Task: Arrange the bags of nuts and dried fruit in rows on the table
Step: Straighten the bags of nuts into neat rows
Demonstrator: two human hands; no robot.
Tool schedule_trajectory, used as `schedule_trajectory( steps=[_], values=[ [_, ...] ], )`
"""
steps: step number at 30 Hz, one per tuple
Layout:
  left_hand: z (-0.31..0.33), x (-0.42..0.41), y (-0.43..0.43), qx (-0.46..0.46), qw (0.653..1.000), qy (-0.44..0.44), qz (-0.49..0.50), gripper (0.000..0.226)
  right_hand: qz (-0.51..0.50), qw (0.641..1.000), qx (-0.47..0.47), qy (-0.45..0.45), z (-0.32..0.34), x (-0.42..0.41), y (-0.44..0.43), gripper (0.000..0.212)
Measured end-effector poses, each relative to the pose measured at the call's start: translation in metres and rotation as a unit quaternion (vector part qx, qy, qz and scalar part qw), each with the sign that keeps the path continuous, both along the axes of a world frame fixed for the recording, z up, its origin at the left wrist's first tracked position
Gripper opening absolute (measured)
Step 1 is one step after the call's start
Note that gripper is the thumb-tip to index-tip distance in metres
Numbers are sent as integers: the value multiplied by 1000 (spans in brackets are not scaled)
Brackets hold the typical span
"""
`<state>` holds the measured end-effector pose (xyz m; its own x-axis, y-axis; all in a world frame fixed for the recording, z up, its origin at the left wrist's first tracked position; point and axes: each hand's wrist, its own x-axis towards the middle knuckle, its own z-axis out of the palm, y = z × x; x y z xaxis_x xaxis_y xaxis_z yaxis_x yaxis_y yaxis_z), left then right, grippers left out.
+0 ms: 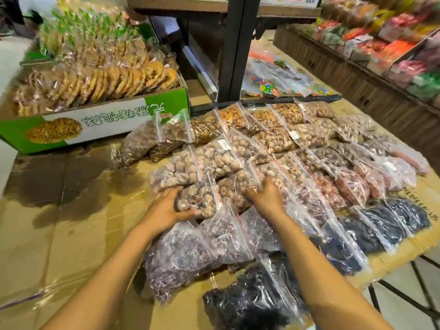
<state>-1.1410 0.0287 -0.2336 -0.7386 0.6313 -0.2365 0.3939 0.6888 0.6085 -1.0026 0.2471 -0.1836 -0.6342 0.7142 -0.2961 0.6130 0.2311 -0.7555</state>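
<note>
Several clear zip bags of nuts and dried fruit lie in slanted rows on a cardboard-covered table [59, 229]. My left hand [170, 207] grips the near end of a bag of pale brown nuts [198, 198] in the middle row. My right hand [265, 195] rests fingers-down on the neighbouring bag of brown nuts [234, 188], pressing it. Bags of purplish dried fruit [190, 248] lie under my forearms. Dark, nearly black dried-fruit bags [371, 225] fill the near right. Golden nut bags [266, 120] form the far row.
A green and white carton [100, 125] of wrapped round biscuits stands at the far left. A black post [235, 48] rises behind the bags, with bagged coloured candies [269, 86] beside it. Shelves of packaged goods [390, 44] run along the right. Bare cardboard lies at the left.
</note>
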Motion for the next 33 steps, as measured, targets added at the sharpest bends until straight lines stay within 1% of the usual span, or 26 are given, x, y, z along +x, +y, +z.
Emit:
schedule_trajectory(
  steps=[1, 3, 4, 6, 9, 10, 12, 13, 14, 16, 18, 20, 22, 23, 24, 26, 28, 31, 32, 33],
  values=[
    [-5, -3, 4, -9, 1000, 4, -8, 130, -11, 1000, 8, -1, -3, -1, 1, 86],
    [-13, -5, 10, -7, 1000, 4, 1, 130, -22, 999, 31, -12, -6, -1, 4, 78],
    [-15, -6, 12, -4, 1000, 5, 4, 126, -29, 999, 36, -18, -7, 0, 5, 71],
    [-14, -6, 15, -15, 1000, 15, -3, 115, -30, 999, 23, -1, -8, 0, 4, 61],
    [-11, -6, 18, -18, 1000, 0, -3, 103, -38, 998, -12, 42, -8, 0, 0, 56],
    [-10, -7, 18, -9, 1000, -7, -4, 101, -41, 998, -18, 45, -8, -1, 2, 50],
    [-10, -6, 14, 25, 999, -20, -2, 95, -48, 996, -21, 66, -7, -2, 4, 25],
    [-8, -4, 12, 54, 998, -35, 10, 92, -53, 995, -26, 81, -2, -3, 3, 16],
    [-9, -3, 10, 87, 994, -53, 27, 91, -57, 993, -31, 95, 0, -4, 3, 16],
    [-9, 2, 9, 144, 986, -70, 54, 91, -53, 991, -44, 116, 3, -6, 3, 21],
    [-7, 7, 13, 197, 975, -83, 62, 83, -44, 988, -45, 144, 5, -9, 8, 29],
    [-3, 9, 20, 233, 963, -117, 63, 70, -60, 985, -44, 154, 7, -11, 13, 30],
    [1, 11, 27, 230, 963, -136, 39, 53, -70, 984, -56, 154, 7, -10, 15, 24],
    [1, 11, 31, 208, 970, -126, 20, 48, -66, 985, -60, 149, 6, -9, 14, 21],
    [-1, 10, 34, 181, 977, -109, 6, 47, -55, 989, -53, 130, 4, -9, 14, 19],
    [-4, 7, 36, 154, 985, -83, 3, 56, -40, 994, -39, 95, 2, -8, 14, 19],
    [-7, 5, 32, 170, 982, -80, 0, 61, -34, 996, -42, 75, 0, -6, 16, 19],
    [-9, 5, 29, 206, 975, -80, 18, 55, -17, 999, -19, 35, 0, -8, 18, 12],
    [-10, 5, 30, 211, 974, -76, 22, 56, -11, 1000, -10, 13, 1, -11, 19, 11],
    [-10, 5, 30, 204, 976, -68, 22, 64, -4, 1000, 5, -8, 1, -14, 21, 11]
  ],
)
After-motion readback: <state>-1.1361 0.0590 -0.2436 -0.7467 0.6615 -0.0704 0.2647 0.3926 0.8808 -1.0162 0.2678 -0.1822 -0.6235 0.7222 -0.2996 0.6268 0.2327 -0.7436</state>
